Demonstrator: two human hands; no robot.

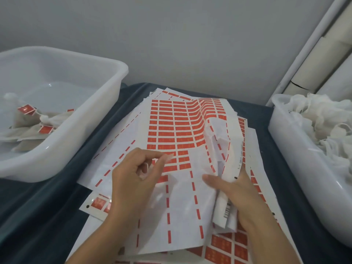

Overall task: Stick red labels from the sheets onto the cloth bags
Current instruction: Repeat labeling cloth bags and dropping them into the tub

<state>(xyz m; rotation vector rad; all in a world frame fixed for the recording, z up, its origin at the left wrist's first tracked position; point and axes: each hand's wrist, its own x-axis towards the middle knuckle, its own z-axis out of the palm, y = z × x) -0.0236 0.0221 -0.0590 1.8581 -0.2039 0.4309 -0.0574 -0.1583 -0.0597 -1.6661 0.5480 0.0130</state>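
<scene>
Your top label sheet point(171, 128) lies on a loose pile of sheets on the desk point(47, 212), between the left tub point(106, 119) of labelled cloth bags point(32, 122) and the right tub point(285, 149) of unlabelled ones. Your left hand point(133, 180) pinches at a red label point(183, 159) at the block's lower edge; whether it has one I cannot tell. Your right hand point(238, 193) grips folded backing paper point(226, 187). Labels appear light, thin, floppy and tacky: lift by a corner, and steady the slippery sheet.

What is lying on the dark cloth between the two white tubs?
In the head view, a loose pile of label sheets fills the stretch between the left tub and the right tub; both hands work on it.
</scene>
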